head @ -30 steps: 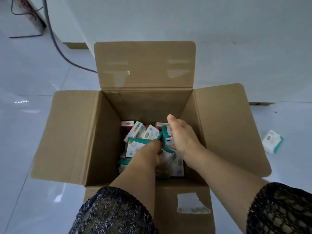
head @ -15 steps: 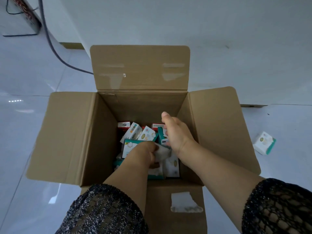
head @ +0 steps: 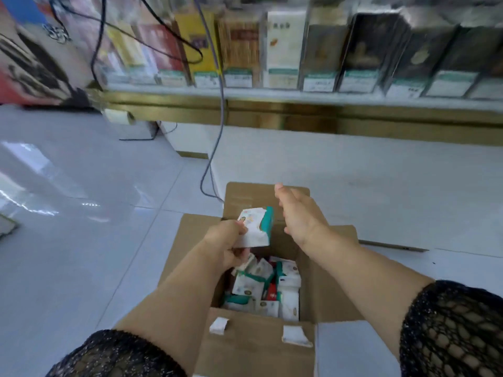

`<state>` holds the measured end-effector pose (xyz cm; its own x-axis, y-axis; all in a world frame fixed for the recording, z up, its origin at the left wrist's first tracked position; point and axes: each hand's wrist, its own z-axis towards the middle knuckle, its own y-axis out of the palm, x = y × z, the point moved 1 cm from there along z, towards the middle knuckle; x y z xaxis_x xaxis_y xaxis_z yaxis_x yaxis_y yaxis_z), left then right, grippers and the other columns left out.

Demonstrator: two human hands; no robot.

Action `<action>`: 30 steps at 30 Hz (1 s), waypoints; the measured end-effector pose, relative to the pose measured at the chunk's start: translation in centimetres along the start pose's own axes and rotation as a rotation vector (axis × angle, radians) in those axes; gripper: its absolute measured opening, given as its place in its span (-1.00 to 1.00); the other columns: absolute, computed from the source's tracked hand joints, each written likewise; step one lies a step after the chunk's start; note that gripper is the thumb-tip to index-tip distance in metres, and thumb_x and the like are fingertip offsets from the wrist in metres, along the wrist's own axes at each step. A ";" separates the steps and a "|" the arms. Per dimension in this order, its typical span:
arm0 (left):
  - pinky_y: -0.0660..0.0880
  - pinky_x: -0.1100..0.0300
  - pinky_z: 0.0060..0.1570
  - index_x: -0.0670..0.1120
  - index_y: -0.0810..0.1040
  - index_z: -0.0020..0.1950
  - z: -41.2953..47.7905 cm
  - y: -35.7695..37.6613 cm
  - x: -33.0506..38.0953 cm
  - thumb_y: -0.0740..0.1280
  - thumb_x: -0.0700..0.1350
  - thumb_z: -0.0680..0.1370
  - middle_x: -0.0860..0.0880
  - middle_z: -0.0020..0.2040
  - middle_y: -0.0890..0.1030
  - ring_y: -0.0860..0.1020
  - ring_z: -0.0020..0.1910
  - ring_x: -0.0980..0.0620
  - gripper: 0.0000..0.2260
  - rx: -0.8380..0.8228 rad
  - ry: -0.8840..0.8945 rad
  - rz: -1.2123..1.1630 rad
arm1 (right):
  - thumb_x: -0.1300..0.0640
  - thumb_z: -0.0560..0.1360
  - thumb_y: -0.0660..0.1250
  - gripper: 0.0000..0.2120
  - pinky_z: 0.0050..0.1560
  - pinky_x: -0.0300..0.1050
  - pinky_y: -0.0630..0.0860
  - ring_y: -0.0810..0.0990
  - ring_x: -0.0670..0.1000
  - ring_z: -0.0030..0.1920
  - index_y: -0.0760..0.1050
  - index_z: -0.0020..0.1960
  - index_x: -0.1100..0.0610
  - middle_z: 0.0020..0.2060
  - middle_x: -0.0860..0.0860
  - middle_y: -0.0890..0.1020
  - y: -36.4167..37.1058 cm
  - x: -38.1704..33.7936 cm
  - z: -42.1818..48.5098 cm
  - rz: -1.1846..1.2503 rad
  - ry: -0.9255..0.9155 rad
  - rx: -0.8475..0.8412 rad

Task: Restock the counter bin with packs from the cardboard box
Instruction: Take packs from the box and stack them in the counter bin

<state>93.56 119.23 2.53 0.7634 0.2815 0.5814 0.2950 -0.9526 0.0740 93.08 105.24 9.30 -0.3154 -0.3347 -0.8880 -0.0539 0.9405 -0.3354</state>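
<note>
left hand [head: 224, 244] grip holds pack [head: 254, 227] — long axis tilted up-away | right hand [head: 299, 216] relaxed

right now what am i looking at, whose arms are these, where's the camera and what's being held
There is no machine here: these are a person's two bare arms, seen from one wide-angle camera worn on their head, looking forward and down. That is the only view. On the pale tiled floor stands an open cardboard box, with a jumble of small packs inside it, mostly white and teal. The left hand grips one such pack, held above the box. The right hand is open beside it and holds nothing. Behind, blurred, runs a shelf of boxed goods, and a grey cable hangs down to the floor.
</note>
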 end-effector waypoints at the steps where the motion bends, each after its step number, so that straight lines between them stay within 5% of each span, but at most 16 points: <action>1: 0.41 0.14 -0.35 -0.10 0.43 0.13 -1.8 0.1 1.0 0.20 -0.28 0.55 -0.17 -0.02 0.56 0.51 -0.14 -0.07 -0.82 -0.014 0.019 -0.011 | -0.22 0.59 0.03 -0.58 0.27 0.15 0.41 0.48 0.10 0.15 0.50 0.10 0.05 0.06 0.02 0.56 -0.6 -1.5 -0.7 -0.043 -0.022 -0.007; 5: 0.50 0.10 -0.38 -0.22 0.40 0.23 -12.3 0.4 6.6 0.21 -0.28 0.53 -0.24 0.04 0.54 0.54 -0.13 -0.11 -0.73 -0.085 0.142 -0.052 | -0.14 0.62 0.01 -0.59 0.18 -0.10 0.35 0.44 0.02 0.10 0.46 0.28 0.03 0.09 -0.01 0.51 -5.8 -11.0 -5.6 -0.187 -0.211 0.013; 9: 0.56 0.18 -0.44 -0.23 0.41 0.22 -23.5 1.5 13.4 0.22 -0.22 0.50 -0.23 0.03 0.54 0.54 -0.14 -0.07 -0.71 -0.119 0.302 -0.088 | 0.01 0.57 0.16 -0.73 0.25 -0.01 0.42 0.47 0.05 0.21 0.48 0.22 -0.03 0.22 -0.01 0.53 -11.6 -21.1 -11.4 -0.287 -0.405 0.020; 12: 0.56 0.18 -0.41 -0.23 0.42 0.26 -32.5 3.0 18.2 0.22 -0.18 0.48 -0.25 0.10 0.55 0.56 -0.14 -0.10 -0.65 -0.195 0.398 -0.108 | 0.07 0.46 0.27 -0.58 0.29 -0.06 0.42 0.46 0.06 0.26 0.44 0.32 -0.01 0.29 0.02 0.49 -16.2 -27.9 -16.2 -0.508 -0.577 0.070; 15: 0.49 0.23 -0.43 -0.22 0.47 0.16 -40.9 4.9 22.7 0.20 -0.16 0.47 -0.22 -0.09 0.59 0.55 -0.27 -0.06 -0.71 -0.230 0.520 -0.048 | 0.06 0.37 0.34 -0.43 0.35 -0.19 0.21 0.35 0.04 0.35 0.38 0.38 0.07 0.33 0.02 0.44 -20.3 -34.2 -20.3 -0.803 -0.838 0.091; 18: 0.47 0.20 -0.41 -0.20 0.45 -0.09 -47.8 6.8 26.5 0.21 -0.19 0.46 -0.17 -0.34 0.50 0.45 -0.46 -0.01 -0.89 -0.240 0.576 -0.058 | 0.10 0.34 0.40 -0.41 0.33 -0.13 0.25 0.38 0.05 0.30 0.39 0.36 0.09 0.27 0.03 0.47 -23.0 -39.4 -22.5 -0.905 -1.026 0.205; 22: 0.42 0.36 -0.56 -0.18 0.45 -0.17 -53.0 9.2 30.9 0.22 -0.18 0.51 -0.14 -0.28 0.50 0.43 -0.43 0.05 -0.90 -0.296 0.605 -0.076 | 0.12 0.37 0.39 -0.50 0.23 0.02 0.40 0.48 0.10 0.20 0.44 0.31 0.08 0.16 0.06 0.56 -25.6 -44.4 -23.1 -0.882 -1.115 0.373; 30: 0.49 0.32 -0.48 -0.19 0.45 -0.13 -54.2 13.6 37.9 0.26 -0.09 0.57 -0.12 -0.25 0.54 0.51 -0.43 0.08 -0.82 -0.425 0.583 0.017 | 0.15 0.42 0.38 -0.58 -0.08 0.02 0.55 0.60 0.16 -0.01 0.47 0.26 0.11 0.05 0.08 0.63 -29.5 -48.7 -19.7 -0.992 -1.184 0.535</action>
<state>95.32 110.69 69.51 0.3005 0.2719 0.9142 -0.0541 -0.9521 0.3010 91.36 94.96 68.65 0.5148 -0.8533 0.0827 0.6148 0.3002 -0.7294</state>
